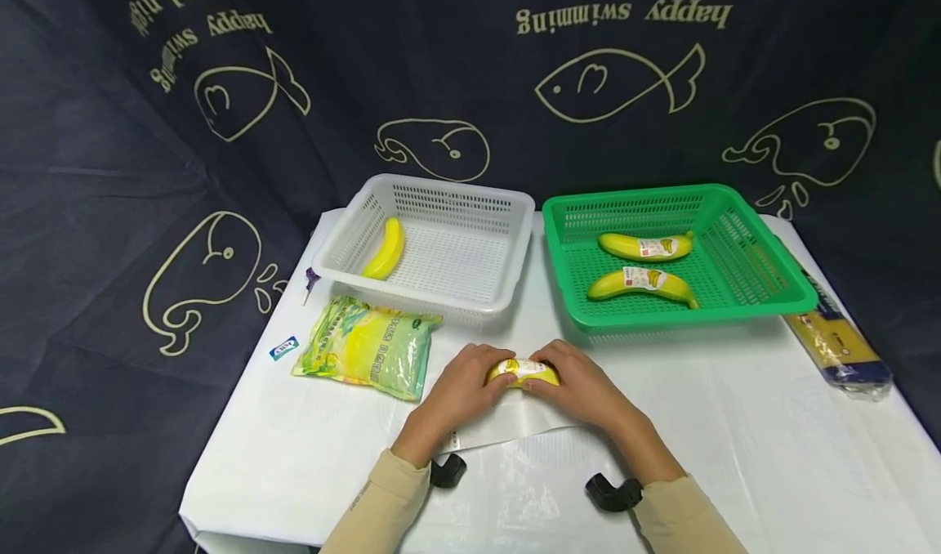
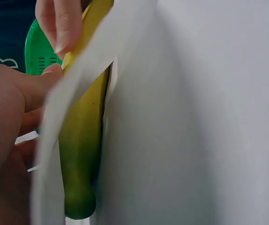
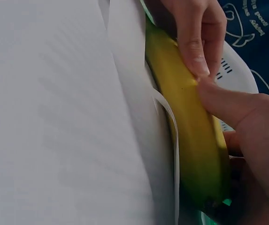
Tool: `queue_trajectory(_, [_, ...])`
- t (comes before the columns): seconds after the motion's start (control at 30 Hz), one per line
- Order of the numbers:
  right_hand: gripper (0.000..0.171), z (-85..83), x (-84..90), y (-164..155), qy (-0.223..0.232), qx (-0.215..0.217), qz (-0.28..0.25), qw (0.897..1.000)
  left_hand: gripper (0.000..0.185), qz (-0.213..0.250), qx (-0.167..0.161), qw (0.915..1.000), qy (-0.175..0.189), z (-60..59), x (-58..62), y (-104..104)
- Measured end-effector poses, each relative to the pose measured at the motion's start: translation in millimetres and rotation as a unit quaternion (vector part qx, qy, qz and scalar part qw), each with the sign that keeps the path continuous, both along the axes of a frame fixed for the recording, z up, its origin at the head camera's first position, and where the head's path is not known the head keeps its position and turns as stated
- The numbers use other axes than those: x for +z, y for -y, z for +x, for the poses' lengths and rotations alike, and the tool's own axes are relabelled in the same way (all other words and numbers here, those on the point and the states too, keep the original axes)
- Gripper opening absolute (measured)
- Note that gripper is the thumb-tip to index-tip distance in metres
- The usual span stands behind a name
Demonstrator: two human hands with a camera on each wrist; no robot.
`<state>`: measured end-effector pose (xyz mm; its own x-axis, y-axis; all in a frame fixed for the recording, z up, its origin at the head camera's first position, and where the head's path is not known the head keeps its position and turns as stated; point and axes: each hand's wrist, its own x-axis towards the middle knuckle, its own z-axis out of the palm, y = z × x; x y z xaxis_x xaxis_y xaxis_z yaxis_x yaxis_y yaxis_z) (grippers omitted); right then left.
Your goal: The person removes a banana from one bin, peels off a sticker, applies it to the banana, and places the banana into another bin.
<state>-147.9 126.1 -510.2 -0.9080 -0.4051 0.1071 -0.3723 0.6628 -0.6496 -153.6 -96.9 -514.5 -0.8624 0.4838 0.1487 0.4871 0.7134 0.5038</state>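
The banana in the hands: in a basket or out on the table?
Out. The banana lies on the white table in front of both baskets, gripped by the left hand and right hand.

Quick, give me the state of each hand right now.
Left hand: holding one end of the yellow labelled banana.
Right hand: holding its other end.
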Motion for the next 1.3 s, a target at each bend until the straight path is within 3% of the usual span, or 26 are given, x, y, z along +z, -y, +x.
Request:
queue_trajectory(0.27, [0.035,3.2,-1.9,-3,-0.013,0.004,0.017,1.0,0.04,0.035,0.007,0.9993,0.009,3.1,-0.5,2])
queue_trajectory(0.5, [0.039,5.4,-5.9,-7,-0.002,-0.029,-0.011,1.0,0.047,0.042,0.003,0.9976,0.055,-0.1,3.0,9])
queue_trajectory(0.8, [0.053,8.3,-1.8,-17,0.004,-0.006,-0.017,1.0,0.047,0.078,0.0,0.9959,0.045,0.7,4.6,11])
queue_trajectory(1.2, [0.048,13.6,1.8,-31,-0.013,-0.049,-0.058,0.997,0.051,0.178,0.017,0.9815,0.069,-1.1,1.2,16])
queue_trajectory(1.3, [0.051,14.1,0.4,-35,-0.008,-0.047,-0.06,0.997,0.05,0.184,0.012,0.9801,0.073,-1.1,1.7,16])
